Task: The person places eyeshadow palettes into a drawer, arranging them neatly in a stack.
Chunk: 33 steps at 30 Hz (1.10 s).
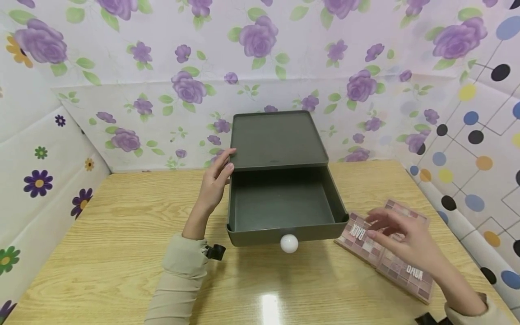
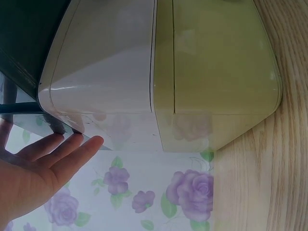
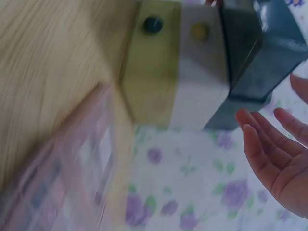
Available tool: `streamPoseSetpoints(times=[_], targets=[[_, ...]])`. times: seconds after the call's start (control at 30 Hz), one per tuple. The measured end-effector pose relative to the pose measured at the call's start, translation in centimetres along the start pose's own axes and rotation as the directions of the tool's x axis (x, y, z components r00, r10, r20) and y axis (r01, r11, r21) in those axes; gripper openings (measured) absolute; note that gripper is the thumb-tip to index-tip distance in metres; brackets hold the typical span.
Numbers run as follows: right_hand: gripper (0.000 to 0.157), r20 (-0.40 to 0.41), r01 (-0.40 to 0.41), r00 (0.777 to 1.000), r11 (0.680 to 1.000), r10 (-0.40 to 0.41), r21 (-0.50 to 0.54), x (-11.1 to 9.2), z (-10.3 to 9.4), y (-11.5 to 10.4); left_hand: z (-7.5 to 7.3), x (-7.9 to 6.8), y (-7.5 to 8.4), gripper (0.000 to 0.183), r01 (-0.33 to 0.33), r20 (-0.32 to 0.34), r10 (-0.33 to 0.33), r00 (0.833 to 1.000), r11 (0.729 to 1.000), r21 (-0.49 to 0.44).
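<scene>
A small drawer cabinet point(image 1: 278, 140) stands on the table, its dark grey-green top drawer point(image 1: 284, 210) pulled out, with a white knob point(image 1: 289, 243) at the front. Nothing shows inside the drawer. My left hand point(image 1: 214, 183) rests against the cabinet's upper left side, fingers extended. The left wrist view shows the white middle tier point(image 2: 103, 62) and the yellow-green lower tier point(image 2: 221, 62). My right hand point(image 1: 408, 239) is over a pair of flat pink checkered cases point(image 1: 363, 241) lettered "BACK", fingers loosely bent and holding nothing; it partly hides the cases.
The wood-grain table point(image 1: 134, 253) extends around the cabinet. A flowered sheet point(image 1: 183, 122) hangs close behind it. Patterned sheets also stand along the left and right sides, the right one dotted point(image 1: 479, 158).
</scene>
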State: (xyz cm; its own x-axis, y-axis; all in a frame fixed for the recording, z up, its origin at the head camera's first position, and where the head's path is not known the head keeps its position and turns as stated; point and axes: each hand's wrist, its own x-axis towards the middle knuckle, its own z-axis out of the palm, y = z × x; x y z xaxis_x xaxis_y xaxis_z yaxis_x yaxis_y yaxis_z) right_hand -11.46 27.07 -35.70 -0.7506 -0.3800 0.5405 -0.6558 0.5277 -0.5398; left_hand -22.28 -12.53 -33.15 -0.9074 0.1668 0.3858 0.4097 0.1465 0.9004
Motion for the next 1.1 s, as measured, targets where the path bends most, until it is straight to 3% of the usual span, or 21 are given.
streamPoseSetpoints(times=[0.17,0.47,0.7,0.97,1.1], targets=[[0.058,0.023,-0.100,0.994,0.990,0.102,-0.098,-0.2,-1.1,2.6,0.3,-0.5,1.8,0.043,0.006,0.000,-0.006,1.000,1.000,0.015],[0.070,0.104,-0.205,0.964,0.936,0.243,-0.285,-1.1,-3.2,7.4,0.3,-0.6,2.0,0.043,-0.001,-0.004,0.001,1.000,1.000,0.024],[0.078,0.141,-0.305,0.926,0.913,0.351,-0.273,-1.8,-4.1,10.1,0.2,-0.5,1.5,0.042,0.006,-0.002,-0.006,1.000,1.000,0.017],[0.088,0.164,-0.275,0.927,0.908,0.338,-0.316,-3.0,-4.7,13.8,0.3,-0.6,2.0,0.042,-0.004,-0.006,0.005,1.000,0.999,0.035],[0.092,0.202,-0.274,0.915,0.906,0.349,-0.322,-3.6,-5.0,15.5,0.2,-0.6,2.0,0.042,-0.005,-0.003,0.005,1.000,0.999,0.037]])
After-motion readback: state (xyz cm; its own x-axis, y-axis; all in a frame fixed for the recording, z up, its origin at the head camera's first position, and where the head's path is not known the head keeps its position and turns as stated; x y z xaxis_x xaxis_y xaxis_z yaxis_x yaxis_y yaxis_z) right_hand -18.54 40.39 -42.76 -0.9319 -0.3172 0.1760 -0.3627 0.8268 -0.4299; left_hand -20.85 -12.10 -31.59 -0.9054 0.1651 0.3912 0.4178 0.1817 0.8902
